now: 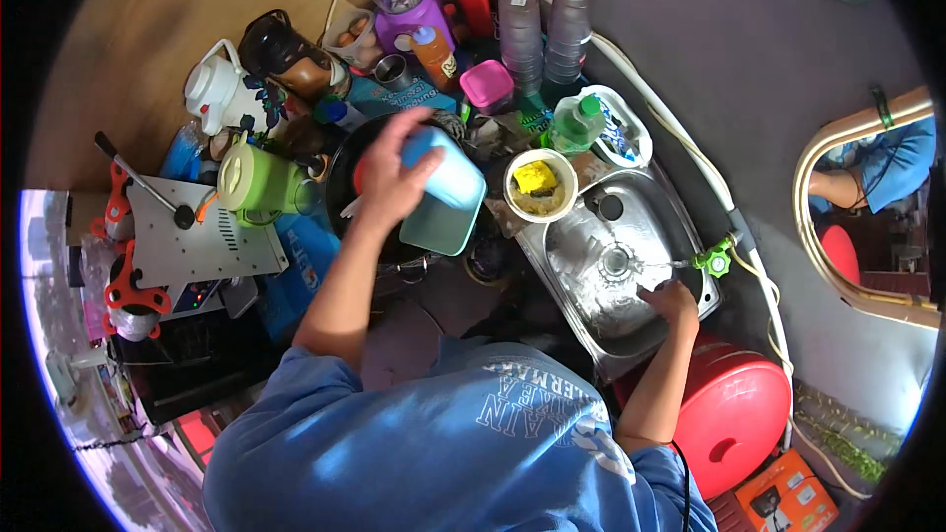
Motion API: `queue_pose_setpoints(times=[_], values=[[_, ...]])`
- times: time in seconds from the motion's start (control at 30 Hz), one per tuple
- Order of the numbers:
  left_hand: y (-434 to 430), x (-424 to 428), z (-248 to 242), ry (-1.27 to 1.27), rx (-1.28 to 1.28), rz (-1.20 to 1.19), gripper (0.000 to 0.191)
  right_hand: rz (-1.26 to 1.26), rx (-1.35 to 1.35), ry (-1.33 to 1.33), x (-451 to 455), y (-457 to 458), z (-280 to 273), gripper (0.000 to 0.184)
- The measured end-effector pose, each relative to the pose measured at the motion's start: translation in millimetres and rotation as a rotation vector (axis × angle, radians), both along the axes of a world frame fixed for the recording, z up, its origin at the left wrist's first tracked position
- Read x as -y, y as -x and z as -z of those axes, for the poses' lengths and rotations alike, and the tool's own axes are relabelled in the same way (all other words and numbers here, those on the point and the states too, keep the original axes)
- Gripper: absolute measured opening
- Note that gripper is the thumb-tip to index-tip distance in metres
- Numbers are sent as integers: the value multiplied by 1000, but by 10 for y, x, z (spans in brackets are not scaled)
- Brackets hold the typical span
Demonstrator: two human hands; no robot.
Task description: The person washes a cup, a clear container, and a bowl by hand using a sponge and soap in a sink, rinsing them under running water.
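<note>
My left hand [395, 181] has hold of a pale blue rectangular plastic container [436, 225], its thumb lying over the container's near side. Beneath them a round black basin [344, 162] is partly covered by my hand and forearm. My right hand [672, 303] is over the near right part of a stainless steel sink [591, 295], fingers partly curled. I see nothing in it, but its palm side is hidden. Just above that hand, a tap with a green star-shaped handle [715, 260] points into the sink, and wet glare lies around the drain [616, 261].
A white tub [563, 210] with a yellow sponge [535, 177] stands at the sink's left rim, beside a green-capped bottle [578, 124]. Stacked plastic cups [567, 29] and a purple blender [414, 18] are farther back. A cup-sealing machine [199, 236] and green pitcher [259, 176] stand left.
</note>
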State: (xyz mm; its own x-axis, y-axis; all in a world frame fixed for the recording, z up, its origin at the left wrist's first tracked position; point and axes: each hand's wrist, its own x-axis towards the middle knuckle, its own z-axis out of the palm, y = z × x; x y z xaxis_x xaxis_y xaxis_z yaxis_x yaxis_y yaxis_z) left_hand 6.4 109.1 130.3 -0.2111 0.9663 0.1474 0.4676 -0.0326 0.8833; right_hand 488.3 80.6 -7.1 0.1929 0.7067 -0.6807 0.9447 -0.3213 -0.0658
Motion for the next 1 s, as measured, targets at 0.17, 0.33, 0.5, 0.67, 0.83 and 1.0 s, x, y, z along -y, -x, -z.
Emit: queue_pose_setpoints(times=[0.17, 0.33, 0.5, 0.67, 0.83, 1.0], values=[[751, 171, 500, 92, -734, -184, 73, -75, -8, 22, -47, 482, -477, 74], [790, 249, 830, -12, -852, -79, 73, -200, -254, -153, -85, 650, -541, 74], [-147, 475, 286, -180, -425, 92, 35, -295, -754, -202, -188, 1060, -983, 66], [-866, 663, 164, -321, -510, 717, 55, -311, -1085, -12, -264, 1443, -1172, 68], [-297, 550, 562, -195, -647, -131, 21, -30, -1190, -67, -271, 1369, -1057, 55], [481, 489, 1306, 208, -1046, -332, 40, -209, -894, -184, -234, 1177, -893, 50]])
